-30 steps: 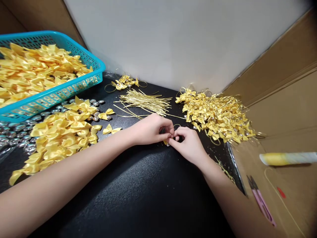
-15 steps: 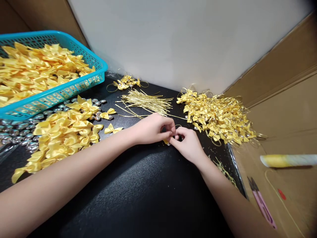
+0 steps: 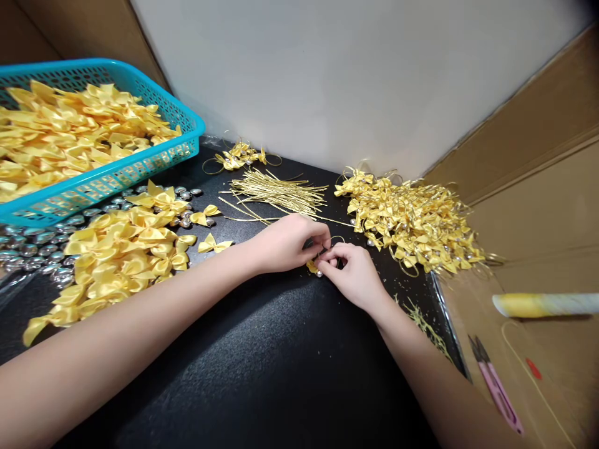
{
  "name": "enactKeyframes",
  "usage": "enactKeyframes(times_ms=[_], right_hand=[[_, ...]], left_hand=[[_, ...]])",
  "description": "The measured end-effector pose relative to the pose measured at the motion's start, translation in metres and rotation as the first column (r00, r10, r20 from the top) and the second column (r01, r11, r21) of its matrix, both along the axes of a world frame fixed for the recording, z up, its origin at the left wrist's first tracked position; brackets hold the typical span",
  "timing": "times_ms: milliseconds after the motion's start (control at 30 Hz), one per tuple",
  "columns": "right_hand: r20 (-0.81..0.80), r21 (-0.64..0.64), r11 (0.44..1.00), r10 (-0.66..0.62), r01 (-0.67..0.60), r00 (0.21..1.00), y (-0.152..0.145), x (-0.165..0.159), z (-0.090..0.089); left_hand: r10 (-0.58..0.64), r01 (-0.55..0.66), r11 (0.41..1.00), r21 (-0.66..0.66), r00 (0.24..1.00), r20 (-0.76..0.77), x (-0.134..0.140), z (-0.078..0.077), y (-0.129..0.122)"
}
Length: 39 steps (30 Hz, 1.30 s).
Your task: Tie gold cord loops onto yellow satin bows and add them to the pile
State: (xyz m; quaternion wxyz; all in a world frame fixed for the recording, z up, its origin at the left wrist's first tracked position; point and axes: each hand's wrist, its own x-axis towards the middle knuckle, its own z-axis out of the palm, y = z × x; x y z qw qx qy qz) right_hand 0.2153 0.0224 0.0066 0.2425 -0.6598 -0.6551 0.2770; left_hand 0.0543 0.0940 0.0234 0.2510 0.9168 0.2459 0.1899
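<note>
My left hand [image 3: 302, 242] and my right hand [image 3: 353, 271] meet over the black tabletop. Both are closed in a pinch on a thin gold cord [image 3: 337, 238], which arcs up in a loop between them. Just below the fingers a yellow ribbon bow [image 3: 311, 268] with a silver bell-like bead [image 3: 319, 273] peeks out, mostly covered by the hands. Beyond them lies a bundle of straight gold cords [image 3: 281, 192]. A single yellow bow [image 3: 214, 244] rests left of my left hand.
At the left stands a turquoise basket [image 3: 199, 125] full of yellow bows. Before it lie more bows [image 3: 124, 246] and silver beads [image 3: 44, 251]. Looped bows are heaped [image 3: 412, 218] at the right. Pink thread snips [image 3: 500, 393] and a yellow-white roll [image 3: 543, 304] lie on the cardboard.
My right fingers have shifted slightly toward the left hand and down. More of the bow, the bead and the cord loop shows now. The rest is unchanged.
</note>
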Motion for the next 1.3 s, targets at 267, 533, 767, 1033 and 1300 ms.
enactKeyframes(times_ms=[267,533,767,1033,1300], right_hand=[[0.023,0.004,1.0,0.005,-0.005,1.0,-0.0005,-0.0001,-0.0009],[0.023,0.013,1.0,0.005,-0.005,1.0,-0.0015,-0.0015,0.0],[0.036,0.01,1.0,0.005,-0.005,0.999,-0.001,-0.0018,0.0008],[0.04,0.016,1.0,0.002,-0.003,0.999,-0.0011,-0.0019,0.001],[0.052,0.007,1.0,-0.004,0.003,0.999,-0.001,-0.002,0.0017]], left_hand=[[0.022,-0.022,0.998,0.061,1.0,0.008,0.0009,-0.004,0.0001],[0.024,-0.027,0.996,0.081,0.999,0.032,0.0017,-0.0081,0.0013],[0.038,-0.039,0.998,0.054,0.999,0.012,0.0022,-0.0051,0.0005],[0.041,-0.046,0.993,0.105,0.998,0.052,0.0028,-0.008,0.0],[0.066,-0.072,0.991,0.109,0.996,0.062,0.0027,-0.0091,-0.0007]])
